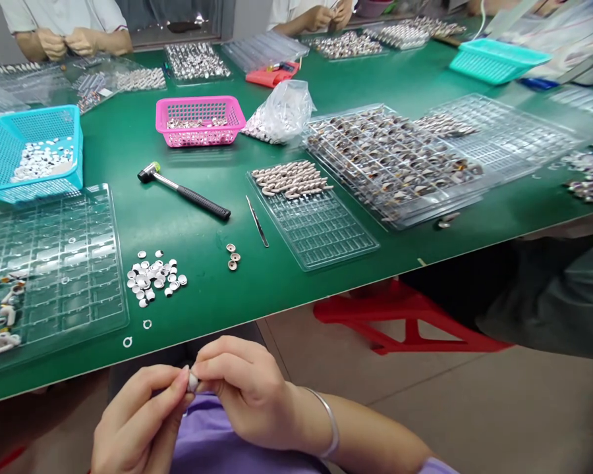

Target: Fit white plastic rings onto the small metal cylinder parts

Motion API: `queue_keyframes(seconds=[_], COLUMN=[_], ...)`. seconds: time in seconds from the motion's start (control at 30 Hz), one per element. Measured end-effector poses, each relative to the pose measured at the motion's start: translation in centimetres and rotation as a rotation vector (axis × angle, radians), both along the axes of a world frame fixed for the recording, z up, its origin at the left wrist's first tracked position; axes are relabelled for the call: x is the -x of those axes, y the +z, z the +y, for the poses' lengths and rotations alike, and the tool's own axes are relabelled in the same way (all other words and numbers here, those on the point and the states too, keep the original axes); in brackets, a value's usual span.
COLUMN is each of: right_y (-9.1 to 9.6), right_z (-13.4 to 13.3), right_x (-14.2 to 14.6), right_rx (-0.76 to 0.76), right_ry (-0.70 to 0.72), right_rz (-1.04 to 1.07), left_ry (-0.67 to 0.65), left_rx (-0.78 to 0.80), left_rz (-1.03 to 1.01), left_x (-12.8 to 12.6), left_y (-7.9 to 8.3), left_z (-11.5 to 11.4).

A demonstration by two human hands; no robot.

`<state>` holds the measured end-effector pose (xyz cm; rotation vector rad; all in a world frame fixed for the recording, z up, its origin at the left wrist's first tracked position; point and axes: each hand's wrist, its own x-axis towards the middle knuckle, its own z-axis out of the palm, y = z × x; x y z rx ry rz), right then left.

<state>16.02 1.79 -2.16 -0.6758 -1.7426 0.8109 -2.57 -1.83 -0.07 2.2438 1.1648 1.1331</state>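
Below the table's front edge, my left hand [141,415] and my right hand [250,388] meet over my lap. Their fingertips pinch a small pale rounded part [192,382] between them. Fingers cover most of it, so its exact kind does not show. On the table nearest my hands lie two thin white rings [127,342]. Behind these is a loose pile of small white and silver discs [151,280]. Three small beige round pieces with holes [233,257] sit to the right of that pile.
A rubber mallet [192,197] and tweezers [257,222] lie mid-table. Around them are clear trays [326,234], a blue basket [82,141], a pink basket [200,105] and a plastic bag [289,108]. Co-workers' hands [69,43] are across the table; a red stool [405,322] stands below.
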Motion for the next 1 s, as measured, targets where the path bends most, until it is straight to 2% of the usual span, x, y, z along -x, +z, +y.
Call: queue_keyframes(seconds=[0.3,0.53,0.77,0.87,1.0], right_y=[0.6,1.5,2.2,2.2,1.8], right_z=[0.1,0.2,0.1,-0.1,-0.2], right_x=[0.1,-0.3,-0.7,-0.6,-0.3], right_rx=[0.075,0.000,-0.019,-0.002,0.105], right_ry=[0.026,0.012,0.018,0.019,0.059], right_rz=[0.008,-0.125,-0.238,-0.220,-0.119], left_ry=[0.018,0.007,0.039,0.004,-0.058], left_rx=[-0.014,0.109,0.061,0.084,0.131], left_rz=[-0.010,-0.053,-0.024,-0.081,-0.148], left_x=[-0.2,-0.2,-0.1,-0.1,-0.3], left_y=[0.6,0.8,0.5,0.8,1.2], left_z=[0.6,0.8,0.7,1.0,1.3])
